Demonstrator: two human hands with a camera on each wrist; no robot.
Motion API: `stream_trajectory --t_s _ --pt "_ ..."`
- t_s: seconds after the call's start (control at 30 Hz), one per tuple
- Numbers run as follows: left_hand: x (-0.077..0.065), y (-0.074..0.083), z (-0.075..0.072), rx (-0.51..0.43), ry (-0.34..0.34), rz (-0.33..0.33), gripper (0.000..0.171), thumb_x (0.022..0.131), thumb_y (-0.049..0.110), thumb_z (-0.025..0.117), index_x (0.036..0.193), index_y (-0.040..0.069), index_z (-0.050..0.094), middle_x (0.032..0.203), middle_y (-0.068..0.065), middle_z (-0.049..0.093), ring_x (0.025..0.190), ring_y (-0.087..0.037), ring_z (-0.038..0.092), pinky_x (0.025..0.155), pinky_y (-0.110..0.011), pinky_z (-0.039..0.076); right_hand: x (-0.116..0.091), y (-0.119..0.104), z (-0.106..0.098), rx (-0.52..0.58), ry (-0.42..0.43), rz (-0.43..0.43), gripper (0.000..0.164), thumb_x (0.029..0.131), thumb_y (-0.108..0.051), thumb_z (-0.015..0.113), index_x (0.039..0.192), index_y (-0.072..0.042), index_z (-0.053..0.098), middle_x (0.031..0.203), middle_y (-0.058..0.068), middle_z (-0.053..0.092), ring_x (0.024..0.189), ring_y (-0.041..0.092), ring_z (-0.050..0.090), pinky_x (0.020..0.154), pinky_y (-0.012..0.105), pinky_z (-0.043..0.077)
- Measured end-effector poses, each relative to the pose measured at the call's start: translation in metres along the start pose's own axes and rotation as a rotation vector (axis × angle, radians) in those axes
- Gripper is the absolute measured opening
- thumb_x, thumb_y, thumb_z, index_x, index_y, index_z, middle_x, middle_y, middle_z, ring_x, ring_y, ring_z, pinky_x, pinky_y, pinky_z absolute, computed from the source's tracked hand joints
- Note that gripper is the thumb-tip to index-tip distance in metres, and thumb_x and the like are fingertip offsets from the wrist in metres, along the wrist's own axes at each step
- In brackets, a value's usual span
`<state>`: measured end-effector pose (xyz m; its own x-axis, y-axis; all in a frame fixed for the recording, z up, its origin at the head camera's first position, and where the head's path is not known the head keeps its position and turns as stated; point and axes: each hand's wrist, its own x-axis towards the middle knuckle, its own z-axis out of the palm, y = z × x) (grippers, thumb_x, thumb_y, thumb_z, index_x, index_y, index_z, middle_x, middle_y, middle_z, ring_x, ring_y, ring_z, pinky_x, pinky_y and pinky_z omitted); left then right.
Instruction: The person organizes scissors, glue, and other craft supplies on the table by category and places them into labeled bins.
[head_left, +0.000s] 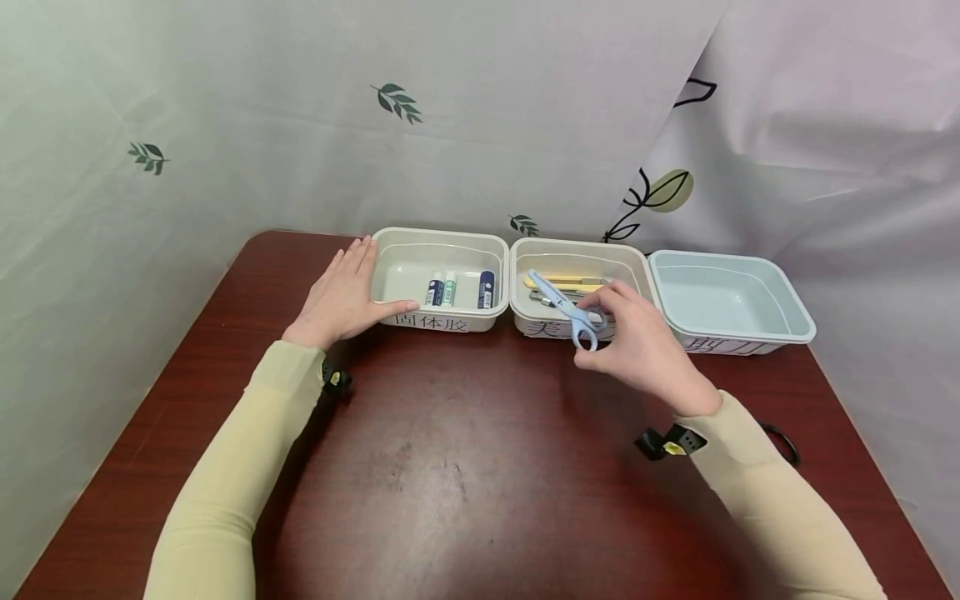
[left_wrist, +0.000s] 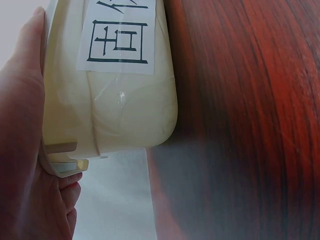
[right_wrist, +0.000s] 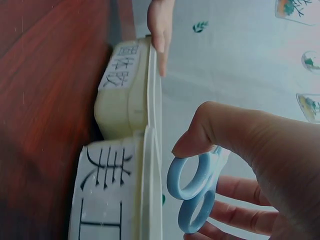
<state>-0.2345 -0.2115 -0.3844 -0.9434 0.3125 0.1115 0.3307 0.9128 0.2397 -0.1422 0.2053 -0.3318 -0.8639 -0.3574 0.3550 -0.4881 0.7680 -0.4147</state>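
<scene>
My right hand (head_left: 637,346) pinches light blue scissors (head_left: 558,297) by the handle loops, holding them over the front of the middle cream box (head_left: 581,249). The closed blades point away toward the back left. In the right wrist view the thumb lies against one loop (right_wrist: 175,182), with the other fingers behind. My left hand (head_left: 341,296) rests at the left end of the left cream box (head_left: 405,262), fingers straight and thumb along its front rim. Glue sticks (head_left: 487,289) lie inside that box. A yellow utility knife (head_left: 573,283) and a metallic item lie in the middle box.
A pale blue box (head_left: 720,296) stands at the right end of the row. Each box has a paper label (head_left: 431,322) with characters on its front. Behind the brown table (head_left: 442,467) hangs a light curtain (head_left: 300,108) with leaf prints. A black cable (head_left: 783,442) lies beside the right sleeve.
</scene>
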Motion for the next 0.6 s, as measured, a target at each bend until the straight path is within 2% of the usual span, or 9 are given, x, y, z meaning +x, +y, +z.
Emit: stream_trajectory --t_s 0.33,0.6 --pt "0.000 0.000 0.000 0.003 0.004 0.004 0.126 0.083 0.085 0.052 0.160 -0.006 0.010 0.166 -0.023 0.011 0.154 -0.034 0.009 0.124 -0.044 0.003 -0.002 0.020 -0.019 0.027 -0.016 0.090 0.048 0.065 -0.007 0.085 0.109 -0.006 0.066 0.103 0.008 0.056 0.092 0.036 0.067 0.082 0.049 0.055" --pt "0.000 0.000 0.000 0.000 0.002 0.003 0.127 0.083 0.085 0.052 0.160 -0.005 0.009 0.166 -0.023 0.011 0.154 -0.033 0.008 0.124 -0.043 0.001 -0.006 0.038 -0.036 0.007 0.017 0.184 0.051 0.068 -0.008 0.086 0.114 -0.004 0.065 0.110 0.012 0.055 0.095 0.039 0.064 0.086 0.052 0.052"
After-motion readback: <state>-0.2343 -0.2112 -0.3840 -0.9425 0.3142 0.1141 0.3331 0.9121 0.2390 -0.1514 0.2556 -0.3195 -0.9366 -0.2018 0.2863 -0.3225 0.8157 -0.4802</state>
